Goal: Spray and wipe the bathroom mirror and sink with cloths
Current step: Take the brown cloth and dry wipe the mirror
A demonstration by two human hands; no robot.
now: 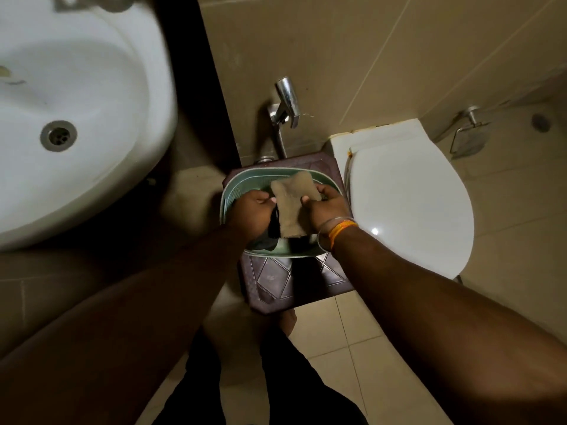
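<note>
**Both hands hold a cloth over the basin**

Nearest the camera, dark trousers and a bare foot stand on the tiled floor. Beyond them a brown stool carries a green basin. Over the basin, the left hand and right hand each pinch a side edge of a tan cloth; a dark cloth lies in the basin's near side. The white sink is at far left, the toilet to the right of the stool.

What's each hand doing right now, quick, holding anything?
Left hand: grips the left edge of the tan cloth over the green basin.
Right hand: grips the same cloth's right edge.
</note>
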